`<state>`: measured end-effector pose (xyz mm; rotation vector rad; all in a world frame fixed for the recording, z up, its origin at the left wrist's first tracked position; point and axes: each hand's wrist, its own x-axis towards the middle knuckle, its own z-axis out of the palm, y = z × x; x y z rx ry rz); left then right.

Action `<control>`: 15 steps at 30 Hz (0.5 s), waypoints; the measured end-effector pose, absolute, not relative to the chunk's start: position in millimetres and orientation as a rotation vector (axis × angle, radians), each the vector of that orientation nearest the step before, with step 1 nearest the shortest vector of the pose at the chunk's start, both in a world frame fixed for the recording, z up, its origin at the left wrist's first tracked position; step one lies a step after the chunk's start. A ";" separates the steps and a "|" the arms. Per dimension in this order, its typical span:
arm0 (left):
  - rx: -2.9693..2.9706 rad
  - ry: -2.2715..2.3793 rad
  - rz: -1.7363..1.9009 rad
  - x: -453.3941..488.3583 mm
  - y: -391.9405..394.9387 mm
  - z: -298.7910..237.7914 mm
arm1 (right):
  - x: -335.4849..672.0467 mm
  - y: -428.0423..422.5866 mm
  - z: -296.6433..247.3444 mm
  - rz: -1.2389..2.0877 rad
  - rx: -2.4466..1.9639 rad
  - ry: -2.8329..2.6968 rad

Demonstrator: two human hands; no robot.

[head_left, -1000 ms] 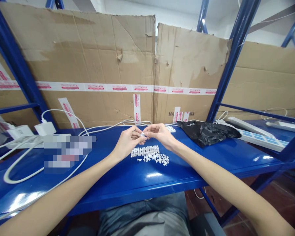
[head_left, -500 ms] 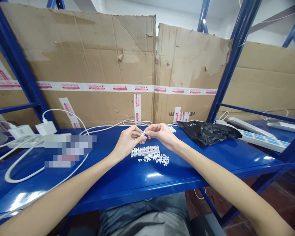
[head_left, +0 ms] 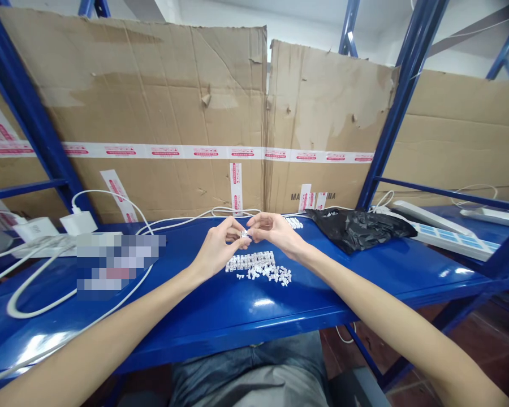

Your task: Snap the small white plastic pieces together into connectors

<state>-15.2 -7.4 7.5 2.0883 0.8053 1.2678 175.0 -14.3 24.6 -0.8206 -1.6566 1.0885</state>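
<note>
Head: white piece between fingers

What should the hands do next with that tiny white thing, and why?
Maybe the right hand should press gently on the small white piece while the left hand holds it firm. The left hand is pinching it, and the right hand is right up at it. Whether the right hand holds anything is too small to tell.

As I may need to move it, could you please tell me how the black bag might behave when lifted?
The black bag is probably floppy, since it lies crumpled in thin-looking folds. Its shiny surface may slide readily over the glossy blue tabletop. Its weight is harder to judge, as the folds hide most of whatever is inside.
</note>
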 end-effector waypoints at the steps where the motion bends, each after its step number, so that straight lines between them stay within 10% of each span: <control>1: 2.097 0.810 1.280 -15.2 -7.5 7.9 | 175.3 -14.5 24.7 1.107 -0.817 -1.686; 15: 2.285 0.747 1.205 -19.4 -8.1 17.5 | 176.0 -15.2 28.6 0.409 -0.778 -1.953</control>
